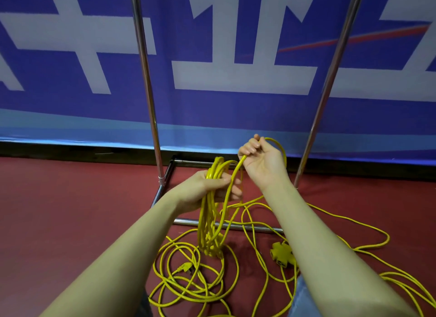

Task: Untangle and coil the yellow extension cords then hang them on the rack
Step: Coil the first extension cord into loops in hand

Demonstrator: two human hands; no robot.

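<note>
Left hand [207, 189] grips the down-hanging coil [208, 222]; right hand [262, 161] pinches its strand [232, 182].

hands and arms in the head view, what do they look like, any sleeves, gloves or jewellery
Both arms are bare from the bottom edge of the picture up to the hands: no sleeves show. The left hand and right hand are ungloved, and no ring, watch or bracelet is visible on either wrist or on the fingers that show. Fingernails look short and unpainted. Blue denim-like fabric shows under the right forearm.
</note>
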